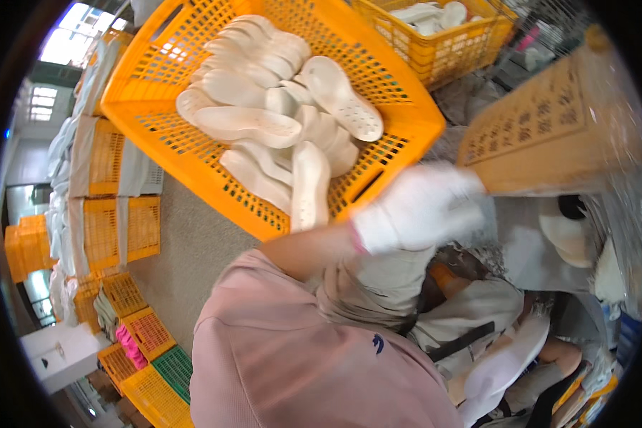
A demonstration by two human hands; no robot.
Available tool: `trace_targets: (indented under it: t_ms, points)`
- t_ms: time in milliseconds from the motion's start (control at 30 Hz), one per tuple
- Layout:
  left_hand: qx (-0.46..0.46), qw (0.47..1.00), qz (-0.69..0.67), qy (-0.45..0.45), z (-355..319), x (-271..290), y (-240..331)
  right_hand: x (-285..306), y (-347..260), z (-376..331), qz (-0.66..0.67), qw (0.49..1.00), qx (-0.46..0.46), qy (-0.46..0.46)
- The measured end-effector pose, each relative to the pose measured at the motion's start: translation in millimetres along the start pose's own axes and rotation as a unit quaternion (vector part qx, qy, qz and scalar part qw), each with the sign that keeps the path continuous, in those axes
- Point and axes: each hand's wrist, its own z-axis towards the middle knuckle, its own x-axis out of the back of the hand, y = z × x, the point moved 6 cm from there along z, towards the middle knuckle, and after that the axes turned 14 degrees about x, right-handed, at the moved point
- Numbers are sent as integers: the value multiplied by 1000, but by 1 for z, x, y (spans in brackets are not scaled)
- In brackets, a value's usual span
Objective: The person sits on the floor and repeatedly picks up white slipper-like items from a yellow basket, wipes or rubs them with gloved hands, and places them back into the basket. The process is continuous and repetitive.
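Gripping the near rim of the orange crate (pixel 406 107) of pale soles (pixel 278 107) at frame centre, 1 white-gloved hand (pixel 421 207) is closed; the other hand is unseen.

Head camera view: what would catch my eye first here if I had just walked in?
The big orange crate, tilted at upper centre, heaped with pale shoe soles. Just below its right corner, a white-gloved hand grips a blurred tan perforated panel. More orange crates stack along the left.
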Motion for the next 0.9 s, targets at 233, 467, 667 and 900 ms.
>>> trace_targets:
  t_ms: [233,467,667,900]
  points:
    - [6,558,648,519,26,464,-72,28,127,-17,-248,964,-46,-88]
    - [314,742,519,286,51,583,-92,19,161,8,-235,964,3,-121]
    - [330,620,595,391,-8,539,11,1,135,52,-232,965,106,-63]
    - [226,589,663,404,-63,362,180,-16,128,49,-255,961,77,-70]
